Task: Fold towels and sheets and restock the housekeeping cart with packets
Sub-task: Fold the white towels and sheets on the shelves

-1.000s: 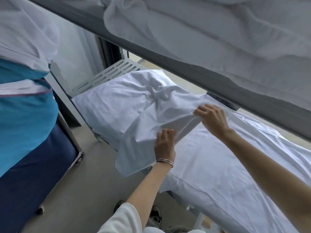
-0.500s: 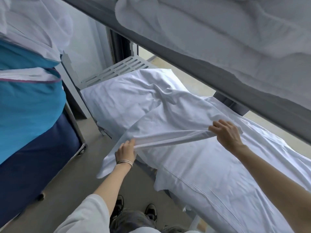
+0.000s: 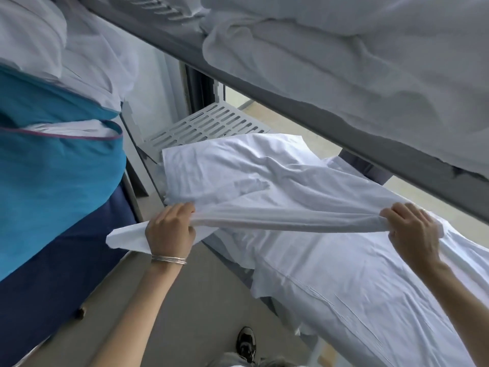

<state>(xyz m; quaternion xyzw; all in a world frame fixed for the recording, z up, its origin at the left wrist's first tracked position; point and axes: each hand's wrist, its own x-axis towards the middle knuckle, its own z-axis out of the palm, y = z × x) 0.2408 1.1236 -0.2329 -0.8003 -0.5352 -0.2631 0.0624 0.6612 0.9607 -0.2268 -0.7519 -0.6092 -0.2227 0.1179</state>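
Grey flooring [image 3: 201, 300] fills the lower middle of the frame, with a grey shelf edge [image 3: 291, 99] slanting from upper left to right and rumpled white linen [image 3: 357, 62] piled above it. Below it, a white sheet [image 3: 264, 186] lies across the lower shelf [image 3: 206, 125], whose slotted grey surface shows at centre. The near edge of the sheet is gathered into a taut band — its long axis running nearly level, left to right across the middle of the frame, dipping slightly toward the right. The left hand [image 3: 169, 231], a bangle [image 3: 168, 259] at its wrist, is closed in a fist around the band's left end, a loose corner hanging past it. The right hand [image 3: 412, 231] is clenched on the right end. The cloth is thin, creased, plain white. Blue fabric bags [image 3: 53, 181] fill the left side — a shoe [image 3: 246, 343] shows at the bottom.
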